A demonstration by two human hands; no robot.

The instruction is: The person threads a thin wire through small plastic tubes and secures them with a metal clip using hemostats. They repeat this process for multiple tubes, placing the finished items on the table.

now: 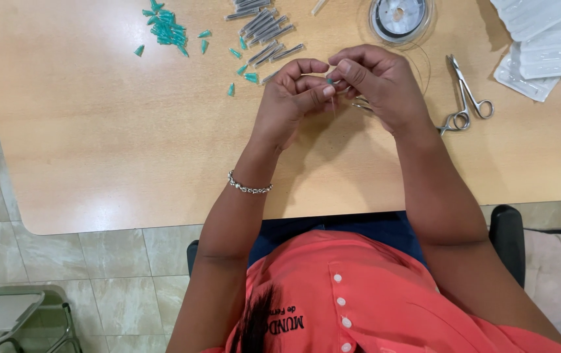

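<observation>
Left hand (293,91): pinched together on a small teal bead (329,81), held just above the counter (97,144).
Right hand (375,82): fingertips closed on what appears to be a thin clear thread, too fine to be traced.
Bead position: between both hands, at the fingertips.
Supplies: loose teal beads (166,29) and grey tubes (264,29) are laid beyond the hands; scissors (467,98) and a thread spool (399,18) to the right.
Technique: the bead is best kept steady and the thread end gripped short.

Tiny teal piece (329,81) (perhaps a cap) mostly hidden by fingertips (327,91).
</observation>
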